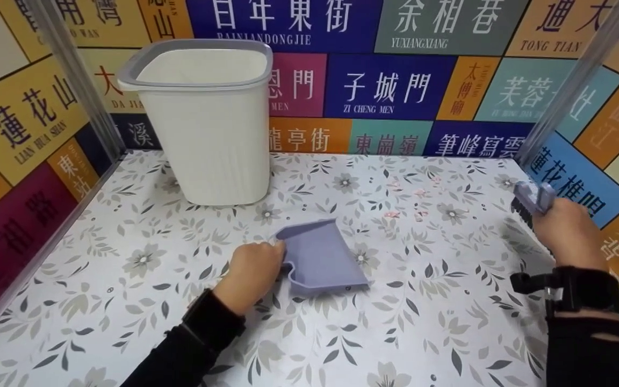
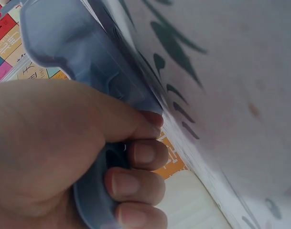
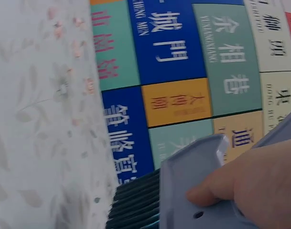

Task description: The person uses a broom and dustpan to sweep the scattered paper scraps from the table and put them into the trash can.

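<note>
My left hand (image 1: pixel 253 271) grips the handle of a grey-purple dustpan (image 1: pixel 323 255), its pan facing right over the patterned tabletop. In the left wrist view the fingers curl round the dustpan's handle (image 2: pixel 95 191). At the far right my right hand (image 1: pixel 573 228) holds a small grey-purple brush (image 1: pixel 535 196) with dark bristles (image 3: pixel 135 205); its thumb lies along the brush head in the right wrist view. Several small pink scraps (image 1: pixel 419 193) lie scattered on the table between the dustpan and the brush, toward the back.
A tall white bin (image 1: pixel 213 140) with a grey rim stands at the back left. The floral-covered table (image 1: pixel 180 328) is walled by colourful printed panels (image 1: pixel 384 86), with clear corner posts (image 1: pixel 573 91) at the left and right.
</note>
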A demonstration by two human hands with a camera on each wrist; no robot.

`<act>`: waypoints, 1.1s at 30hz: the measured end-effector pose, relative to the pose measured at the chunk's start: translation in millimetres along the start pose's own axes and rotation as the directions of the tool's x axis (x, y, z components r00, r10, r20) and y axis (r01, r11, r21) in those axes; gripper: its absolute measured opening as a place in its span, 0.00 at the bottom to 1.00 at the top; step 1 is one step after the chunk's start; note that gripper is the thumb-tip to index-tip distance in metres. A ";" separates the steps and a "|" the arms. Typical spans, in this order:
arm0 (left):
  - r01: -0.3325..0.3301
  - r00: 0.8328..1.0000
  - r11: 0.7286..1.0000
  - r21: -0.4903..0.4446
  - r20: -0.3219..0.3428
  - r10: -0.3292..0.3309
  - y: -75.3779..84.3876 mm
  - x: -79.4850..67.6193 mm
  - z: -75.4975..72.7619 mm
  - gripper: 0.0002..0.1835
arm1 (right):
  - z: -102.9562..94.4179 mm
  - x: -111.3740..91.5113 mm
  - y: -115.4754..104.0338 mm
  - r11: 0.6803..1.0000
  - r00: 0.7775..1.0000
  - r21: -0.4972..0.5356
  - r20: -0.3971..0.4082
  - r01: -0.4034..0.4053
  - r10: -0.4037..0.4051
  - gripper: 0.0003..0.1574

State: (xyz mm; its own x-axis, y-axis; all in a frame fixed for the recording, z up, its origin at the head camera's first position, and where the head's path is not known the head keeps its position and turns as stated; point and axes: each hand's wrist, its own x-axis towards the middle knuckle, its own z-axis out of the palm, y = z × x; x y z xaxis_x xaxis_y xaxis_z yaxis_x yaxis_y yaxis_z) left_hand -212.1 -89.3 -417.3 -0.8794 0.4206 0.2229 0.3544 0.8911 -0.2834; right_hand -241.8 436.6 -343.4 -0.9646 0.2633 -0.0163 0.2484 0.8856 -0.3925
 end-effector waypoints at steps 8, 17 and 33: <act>0.003 1.000 1.000 -0.004 0.020 -0.003 0.0 0.0 -1.7 0.06 | 29.1 9.7 -12.5 0.997 0.997 -0.037 -0.030 0.068 -0.069 0.19; 0.003 0.998 1.000 0.002 0.060 -0.003 0.0 1.1 -0.6 0.04 | 55.3 15.0 -30.4 0.980 0.982 -0.075 -0.011 0.185 -0.187 0.11; 0.003 1.000 0.999 -0.036 0.026 -0.002 -1.1 0.1 2.2 0.05 | 46.6 5.5 -58.9 0.977 0.971 -0.055 0.136 0.204 -0.195 0.21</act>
State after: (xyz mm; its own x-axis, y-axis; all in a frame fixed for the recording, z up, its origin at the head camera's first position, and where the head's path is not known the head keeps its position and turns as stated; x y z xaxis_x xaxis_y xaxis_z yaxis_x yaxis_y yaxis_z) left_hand -213.2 -90.6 -419.0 -0.8881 0.4145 0.1987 0.3632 0.8977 -0.2495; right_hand -265.9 368.1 -363.2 -0.9974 0.0306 -0.0646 0.0507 0.9402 -0.3368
